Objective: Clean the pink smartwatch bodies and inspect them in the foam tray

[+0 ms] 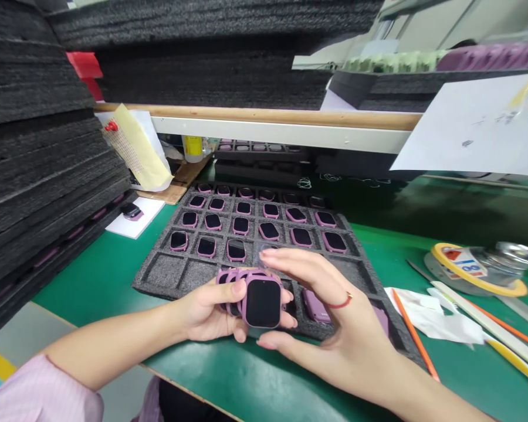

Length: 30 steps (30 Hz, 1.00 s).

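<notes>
My left hand (211,305) is closed around a fanned stack of several purple smartwatch bodies. The front smartwatch (263,302) faces me with its black screen up. Just right of the stack, my right hand (334,316) has thumb and fingers spread apart, and I see nothing held between them. Beneath both hands lies a dark grey foam tray (158,275) with square pockets. Its far rows hold smartwatches with black screens, such as this one (236,249). Near my right hand a purple smartwatch (315,306) lies in the near part, partly covered by the hand.
Tall stacks of black foam trays (35,146) stand at the left. A shelf edge (264,129) crosses above the tray. At right lie a glass bottle (475,266), white tissue (444,319) and an orange stick (416,334). A single watch (132,211) sits on a white pad at left.
</notes>
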Each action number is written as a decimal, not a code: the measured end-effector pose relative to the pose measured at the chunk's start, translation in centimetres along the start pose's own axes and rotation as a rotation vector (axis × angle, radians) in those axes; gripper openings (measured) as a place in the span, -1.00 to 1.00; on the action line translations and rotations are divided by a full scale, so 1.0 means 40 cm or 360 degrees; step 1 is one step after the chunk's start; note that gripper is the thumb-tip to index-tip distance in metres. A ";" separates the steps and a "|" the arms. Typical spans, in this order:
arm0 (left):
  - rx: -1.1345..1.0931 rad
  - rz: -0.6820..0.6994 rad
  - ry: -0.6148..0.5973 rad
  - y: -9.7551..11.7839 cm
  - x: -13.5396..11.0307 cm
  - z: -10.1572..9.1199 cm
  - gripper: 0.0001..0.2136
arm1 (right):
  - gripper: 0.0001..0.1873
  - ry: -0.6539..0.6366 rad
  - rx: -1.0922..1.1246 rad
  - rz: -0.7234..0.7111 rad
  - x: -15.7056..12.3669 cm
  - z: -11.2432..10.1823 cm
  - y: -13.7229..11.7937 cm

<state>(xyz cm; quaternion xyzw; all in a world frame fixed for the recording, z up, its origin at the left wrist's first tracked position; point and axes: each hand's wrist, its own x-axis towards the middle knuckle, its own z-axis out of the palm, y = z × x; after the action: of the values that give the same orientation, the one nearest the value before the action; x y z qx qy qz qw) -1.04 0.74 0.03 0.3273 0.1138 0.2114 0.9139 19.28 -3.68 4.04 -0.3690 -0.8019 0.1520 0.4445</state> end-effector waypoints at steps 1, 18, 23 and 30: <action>-0.0016 -0.0012 -0.0004 0.001 0.001 0.000 -0.49 | -0.31 -0.0009 -0.0016 -0.0018 0.000 0.002 0.002; -0.0160 0.0063 -0.0132 0.003 0.007 0.010 -0.59 | -0.46 0.0312 0.0060 -0.0091 -0.012 -0.037 0.007; -0.0212 0.0072 -0.0045 0.004 0.005 0.010 -0.61 | -0.57 -0.0156 -0.0143 -0.0179 -0.028 -0.068 -0.031; -0.0254 0.0080 -0.0043 0.000 0.005 0.005 -0.59 | -0.58 -0.0087 -0.0486 -0.0403 -0.060 -0.027 -0.045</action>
<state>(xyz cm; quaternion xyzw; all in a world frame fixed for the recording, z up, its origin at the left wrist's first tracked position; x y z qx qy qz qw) -0.78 0.73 0.18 0.2591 0.0759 0.2382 0.9329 20.15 -6.73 4.24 -0.3241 -0.8674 -0.0184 0.3771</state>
